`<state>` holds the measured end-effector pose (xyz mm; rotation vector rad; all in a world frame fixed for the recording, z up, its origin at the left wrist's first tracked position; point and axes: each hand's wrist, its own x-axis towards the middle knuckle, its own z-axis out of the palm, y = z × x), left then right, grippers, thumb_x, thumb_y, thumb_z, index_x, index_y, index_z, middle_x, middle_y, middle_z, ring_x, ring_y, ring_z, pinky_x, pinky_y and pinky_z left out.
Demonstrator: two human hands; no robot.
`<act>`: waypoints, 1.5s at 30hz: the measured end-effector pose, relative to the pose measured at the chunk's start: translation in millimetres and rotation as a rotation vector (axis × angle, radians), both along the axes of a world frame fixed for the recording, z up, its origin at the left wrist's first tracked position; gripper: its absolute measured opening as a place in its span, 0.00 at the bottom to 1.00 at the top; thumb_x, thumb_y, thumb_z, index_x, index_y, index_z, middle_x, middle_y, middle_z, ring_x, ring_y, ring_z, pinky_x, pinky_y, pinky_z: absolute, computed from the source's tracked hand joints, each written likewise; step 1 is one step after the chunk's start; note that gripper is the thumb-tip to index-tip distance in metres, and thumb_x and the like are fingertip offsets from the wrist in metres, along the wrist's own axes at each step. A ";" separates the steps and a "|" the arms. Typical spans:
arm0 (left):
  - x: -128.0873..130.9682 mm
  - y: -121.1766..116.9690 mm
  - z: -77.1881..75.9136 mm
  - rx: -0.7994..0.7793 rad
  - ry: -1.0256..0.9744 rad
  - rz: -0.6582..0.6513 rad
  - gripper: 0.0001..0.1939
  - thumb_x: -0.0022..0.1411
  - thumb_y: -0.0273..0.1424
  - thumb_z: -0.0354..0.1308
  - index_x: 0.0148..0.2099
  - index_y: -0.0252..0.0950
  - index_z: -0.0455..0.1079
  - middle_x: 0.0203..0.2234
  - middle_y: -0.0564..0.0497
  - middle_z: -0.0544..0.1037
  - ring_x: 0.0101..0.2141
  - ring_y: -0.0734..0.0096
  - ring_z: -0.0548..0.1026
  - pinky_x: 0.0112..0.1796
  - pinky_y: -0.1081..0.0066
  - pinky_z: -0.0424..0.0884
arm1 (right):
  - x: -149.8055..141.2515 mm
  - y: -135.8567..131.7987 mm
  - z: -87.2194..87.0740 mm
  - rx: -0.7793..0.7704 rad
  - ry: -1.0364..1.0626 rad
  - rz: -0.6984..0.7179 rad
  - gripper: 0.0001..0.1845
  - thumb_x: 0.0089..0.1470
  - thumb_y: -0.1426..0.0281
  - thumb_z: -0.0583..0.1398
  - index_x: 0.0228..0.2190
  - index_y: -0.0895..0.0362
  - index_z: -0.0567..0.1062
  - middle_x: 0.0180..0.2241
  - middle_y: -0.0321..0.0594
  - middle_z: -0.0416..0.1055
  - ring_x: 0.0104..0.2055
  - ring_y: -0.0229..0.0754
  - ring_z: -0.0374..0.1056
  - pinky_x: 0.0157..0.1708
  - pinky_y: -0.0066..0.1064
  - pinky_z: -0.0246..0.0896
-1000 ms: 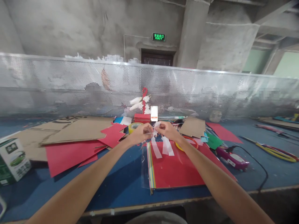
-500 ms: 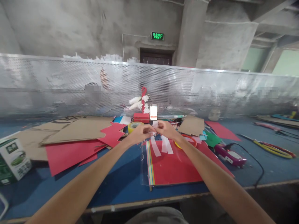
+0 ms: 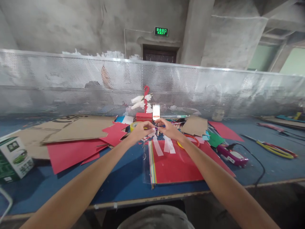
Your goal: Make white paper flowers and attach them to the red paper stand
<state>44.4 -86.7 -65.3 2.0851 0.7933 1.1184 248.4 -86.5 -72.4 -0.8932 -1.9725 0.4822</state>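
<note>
Over the middle of the table, my left hand (image 3: 143, 129) and my right hand (image 3: 166, 128) are close together with fingers pinched. A small white paper strip (image 3: 152, 133) shows between the fingertips, partly hidden by them. Both hands seem to grip it. Just below lie more white strips (image 3: 169, 147), on a stack of red paper (image 3: 178, 168) in a clear sleeve with multicoloured edges at its left. Behind my hands stand a lit phone (image 3: 156, 113) and a red box (image 3: 144, 116). White flowers (image 3: 138, 101) hang on a red hooked piece (image 3: 146, 92).
Cardboard sheets (image 3: 78, 128) and red paper pieces (image 3: 71, 156) lie left, near a green-and-white carton (image 3: 15, 159). A yellow tape roll (image 3: 133, 126) is beside my left hand. On the right are a purple corded device (image 3: 232, 156), yellow-handled pliers-like tool (image 3: 276, 149) and cardboard (image 3: 195, 126).
My fingertips have shifted slightly, and the white piece that stood up between them now sits lower, by my left fingers. The whole view has tilted a little.
</note>
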 end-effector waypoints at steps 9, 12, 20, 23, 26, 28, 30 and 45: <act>-0.3 1.5 -3.4 -0.172 -0.159 0.051 0.12 0.53 0.38 0.63 0.34 0.37 0.65 0.26 0.54 0.75 0.27 0.73 0.72 0.29 0.74 0.66 | -15.7 -23.2 7.2 -0.306 0.087 0.182 0.24 0.50 0.63 0.64 0.47 0.55 0.67 0.31 0.36 0.73 0.31 0.38 0.68 0.30 0.27 0.61; 0.7 2.8 -4.7 -0.135 -0.145 0.064 0.11 0.53 0.36 0.62 0.34 0.37 0.64 0.26 0.55 0.74 0.27 0.73 0.72 0.30 0.74 0.66 | -17.9 -20.7 4.6 -0.279 0.079 0.145 0.21 0.49 0.66 0.64 0.45 0.56 0.68 0.28 0.35 0.73 0.28 0.37 0.67 0.28 0.27 0.59; -3.7 5.7 -3.2 0.042 0.017 0.097 0.10 0.55 0.34 0.59 0.40 0.36 0.69 0.27 0.53 0.74 0.27 0.72 0.72 0.28 0.74 0.65 | -8.1 -14.1 3.8 -0.277 0.076 0.132 0.18 0.50 0.68 0.62 0.44 0.56 0.68 0.28 0.34 0.72 0.26 0.35 0.65 0.26 0.26 0.59; -5.9 6.6 -2.1 0.097 0.102 0.124 0.08 0.57 0.34 0.57 0.39 0.36 0.72 0.29 0.51 0.77 0.28 0.71 0.74 0.30 0.73 0.67 | -6.7 -12.6 3.0 -0.266 0.045 0.118 0.18 0.50 0.68 0.62 0.44 0.56 0.69 0.28 0.35 0.72 0.26 0.35 0.65 0.27 0.26 0.59; -6.8 7.3 -1.6 0.133 0.148 0.139 0.08 0.58 0.33 0.56 0.37 0.36 0.72 0.28 0.51 0.77 0.28 0.70 0.74 0.30 0.73 0.67 | -8.3 -12.1 2.9 -0.242 0.027 0.108 0.18 0.51 0.65 0.62 0.44 0.56 0.69 0.30 0.37 0.73 0.29 0.37 0.67 0.29 0.27 0.61; -6.8 7.2 -0.8 0.137 0.150 0.132 0.07 0.58 0.33 0.56 0.36 0.36 0.72 0.28 0.51 0.77 0.28 0.70 0.74 0.30 0.73 0.67 | -10.6 -12.3 2.9 -0.219 0.019 0.106 0.19 0.50 0.63 0.63 0.43 0.56 0.69 0.31 0.38 0.73 0.30 0.38 0.68 0.29 0.28 0.61; -6.8 6.8 0.5 0.132 0.141 0.123 0.08 0.58 0.34 0.56 0.35 0.36 0.72 0.27 0.51 0.77 0.28 0.70 0.74 0.30 0.73 0.67 | -12.9 -12.1 2.4 -0.193 0.009 0.092 0.21 0.49 0.61 0.65 0.43 0.56 0.70 0.30 0.37 0.73 0.31 0.39 0.70 0.30 0.28 0.62; -16.1 22.1 -6.7 0.152 0.215 0.052 0.08 0.54 0.29 0.56 0.38 0.37 0.71 0.33 0.50 0.78 0.31 0.69 0.76 0.34 0.71 0.70 | -13.6 -11.6 -0.7 -0.169 -0.039 0.003 0.13 0.49 0.68 0.65 0.38 0.56 0.73 0.31 0.40 0.77 0.32 0.41 0.73 0.30 0.29 0.63</act>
